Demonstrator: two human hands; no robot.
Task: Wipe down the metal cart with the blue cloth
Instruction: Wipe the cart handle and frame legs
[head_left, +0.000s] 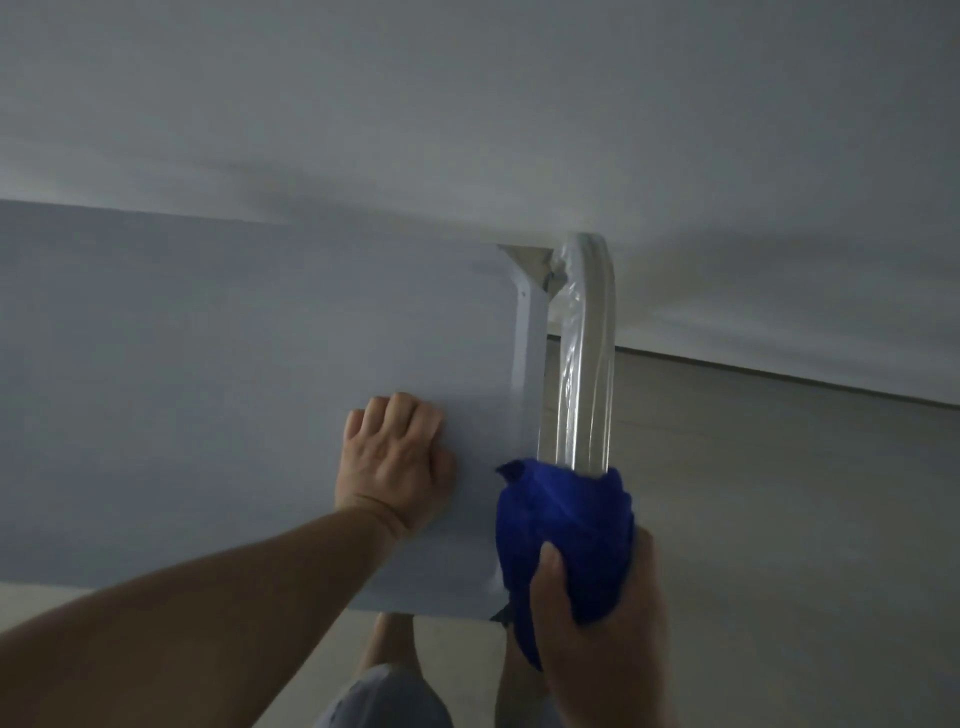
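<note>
The right hand (597, 629), in the lower right of the frame, is closed around the soft, deep blue cloth (563, 525). The thumb lies on the near side of the cloth and the other fingers curl round behind it. The cloth is bunched around the lower end of the round, shiny handle tube (584, 364). This tube is covered with clear plastic film and runs up toward the centre of the frame, where it bends.

To the left of it, the left hand (395, 462) rests on the flat top of the pale grey-blue metal cart (208, 389). Its fingers are curled under and hold nothing, and the forearm comes in from the lower left corner. It seems to steady the cart.

I judge that the step in hand is the wiping of the handle. I cannot tell if the wide top is already clean. The next move calls for sliding the cloth along the tube toward the bend. The grip should be firm enough to rub but loose enough to travel.

Beyond the cart are the light floor (779, 493) and a white wall (467, 104).
</note>
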